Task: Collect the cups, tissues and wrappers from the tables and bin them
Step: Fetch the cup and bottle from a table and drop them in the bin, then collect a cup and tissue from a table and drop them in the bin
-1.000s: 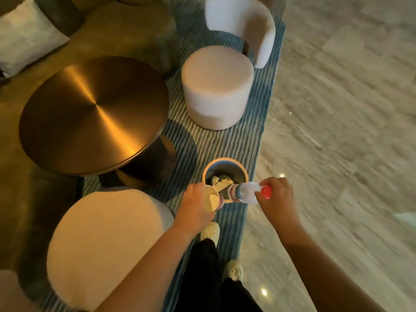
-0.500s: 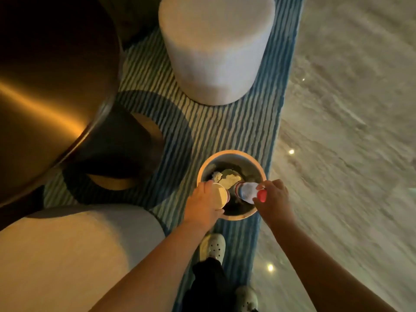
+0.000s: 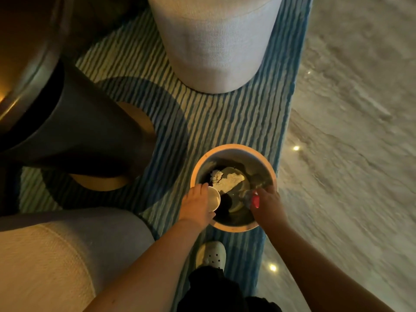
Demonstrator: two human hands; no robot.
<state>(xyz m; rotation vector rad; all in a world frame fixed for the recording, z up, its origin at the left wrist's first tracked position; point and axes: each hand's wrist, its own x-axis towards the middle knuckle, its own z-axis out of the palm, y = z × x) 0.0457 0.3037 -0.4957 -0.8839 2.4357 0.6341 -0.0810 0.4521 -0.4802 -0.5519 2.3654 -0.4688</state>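
A small round bin (image 3: 231, 147) with an orange rim stands on the striped rug, just in front of my feet. Crumpled tissues (image 3: 226, 179) lie inside it. My left hand (image 3: 197, 204) grips a pale paper cup (image 3: 213, 198) tipped on its side over the bin's left rim. My right hand (image 3: 269, 204) holds a clear plastic bottle (image 3: 246, 195) by its red-capped end, its body pointing down into the bin on the right side.
A white round stool (image 3: 216, 41) stands beyond the bin. A second pale stool (image 3: 56, 255) is at my lower left. The round metal table (image 3: 27, 55) and its dark pedestal base (image 3: 85, 136) are at left. Marble floor (image 3: 351, 131) lies right of the rug.
I have leaned closer over the bin. Both hands have dropped lower, bringing the cup and the bottle down inside the bin's rim.
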